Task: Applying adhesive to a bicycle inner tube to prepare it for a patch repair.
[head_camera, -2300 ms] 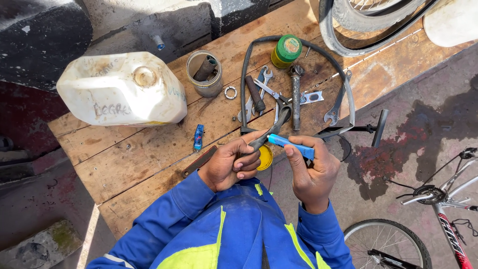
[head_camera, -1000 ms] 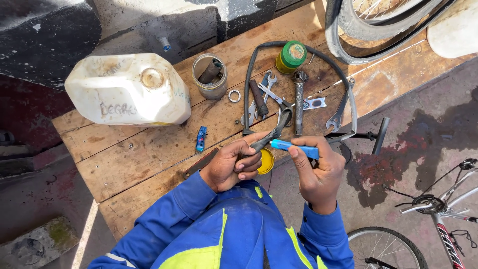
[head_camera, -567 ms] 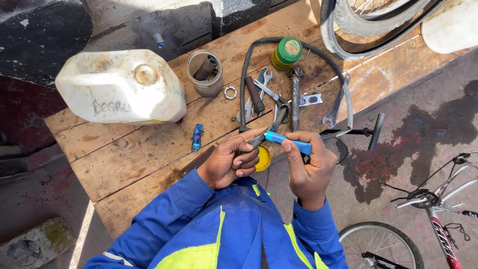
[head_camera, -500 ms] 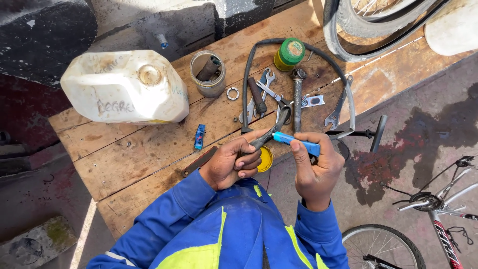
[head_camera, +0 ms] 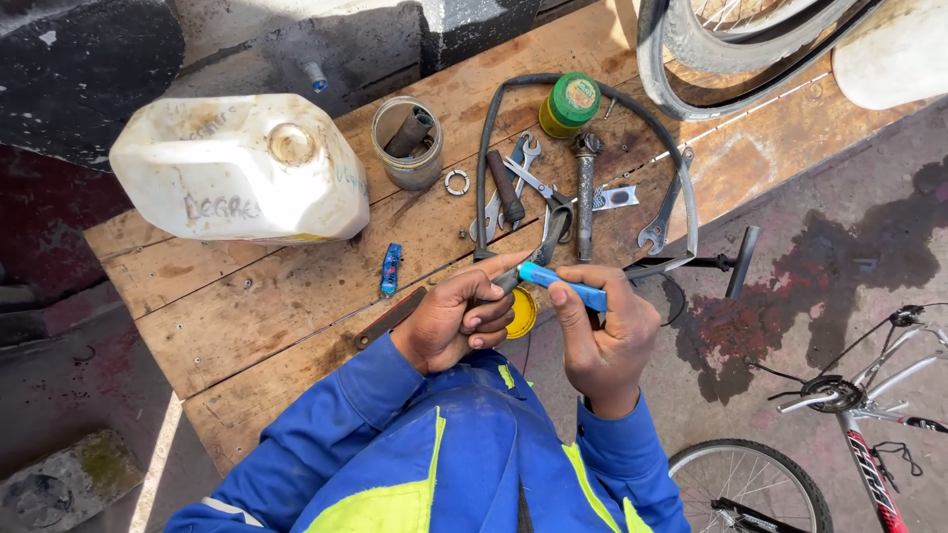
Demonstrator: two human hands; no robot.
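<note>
Over a wooden bench (head_camera: pixel 296 316), the right hand (head_camera: pixel 602 341) clenches blue-handled pliers (head_camera: pixel 558 281) while the left hand (head_camera: pixel 459 316) pinches a small part at their tip, hidden by fingers, which seems best held steady close to the jaws.

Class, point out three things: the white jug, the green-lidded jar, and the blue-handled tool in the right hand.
white jug (head_camera: pixel 237 168), head view, on its broad side.
green-lidded jar (head_camera: pixel 573 102), head view, on the lid.
blue-handled tool (head_camera: pixel 573 289), head view, on the blue handle.
</note>
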